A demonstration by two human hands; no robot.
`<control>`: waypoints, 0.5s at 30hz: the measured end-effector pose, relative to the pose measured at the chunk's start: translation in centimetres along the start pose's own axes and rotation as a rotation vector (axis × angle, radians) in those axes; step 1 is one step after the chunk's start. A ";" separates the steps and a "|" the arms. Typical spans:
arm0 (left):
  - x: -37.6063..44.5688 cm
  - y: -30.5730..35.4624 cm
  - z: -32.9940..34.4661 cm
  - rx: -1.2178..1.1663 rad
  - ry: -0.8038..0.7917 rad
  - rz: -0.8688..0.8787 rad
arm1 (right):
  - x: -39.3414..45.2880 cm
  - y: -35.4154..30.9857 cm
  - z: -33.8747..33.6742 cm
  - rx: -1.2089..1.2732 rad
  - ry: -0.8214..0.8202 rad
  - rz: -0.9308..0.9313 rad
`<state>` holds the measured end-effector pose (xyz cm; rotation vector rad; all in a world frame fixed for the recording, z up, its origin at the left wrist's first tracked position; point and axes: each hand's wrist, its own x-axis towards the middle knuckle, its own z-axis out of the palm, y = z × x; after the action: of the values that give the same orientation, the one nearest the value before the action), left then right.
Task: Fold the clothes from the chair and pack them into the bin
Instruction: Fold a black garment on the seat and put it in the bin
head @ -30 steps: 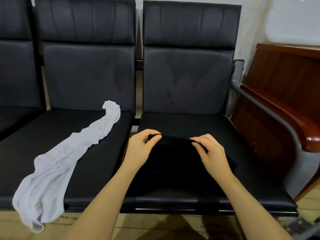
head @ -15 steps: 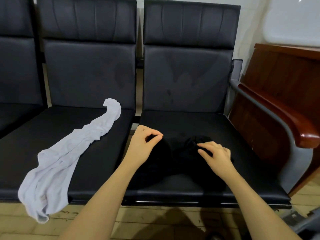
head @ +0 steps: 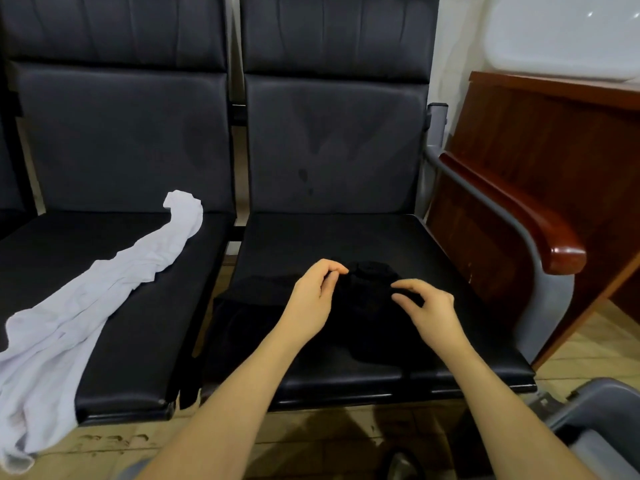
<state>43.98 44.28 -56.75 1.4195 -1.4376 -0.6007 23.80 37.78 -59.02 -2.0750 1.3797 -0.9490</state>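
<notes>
A black garment (head: 377, 327) lies partly folded on the right seat (head: 325, 237), one part hanging over the seat's front left edge. My left hand (head: 311, 299) pinches a raised fold of it at the fingertips. Just to the right, my right hand (head: 427, 311) has fingers and thumb curled round another bunch of the black cloth. A long white garment (head: 104, 289) is stretched across the left seat (head: 145, 341) and droops over its front edge. The corner of a grey bin (head: 606, 431) shows at the bottom right, on the floor.
The row of black padded chairs stands against a wall. A grey armrest with a wooden cap (head: 540, 230) borders the right seat. Behind it is a brown wooden desk (head: 554, 140). Wooden floor runs under the chairs.
Both hands came closer together over the black garment, and its far edge has bunched into a fold between them. The white garment has not moved.
</notes>
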 end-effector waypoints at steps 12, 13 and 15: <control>0.3 -0.4 4.2 0.005 0.046 -0.017 | -0.3 -1.8 -2.3 0.213 0.158 -0.116; 0.5 -0.2 3.9 -0.072 0.079 -0.043 | -0.3 -1.6 -2.3 0.168 0.169 -0.117; 1.0 0.1 2.8 -0.151 0.154 -0.017 | -0.3 -1.3 -2.4 0.049 0.185 -0.177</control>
<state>41.60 42.58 -57.46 1.3302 -1.2344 -0.5846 22.66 38.56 -56.64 -2.1441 1.2613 -1.2633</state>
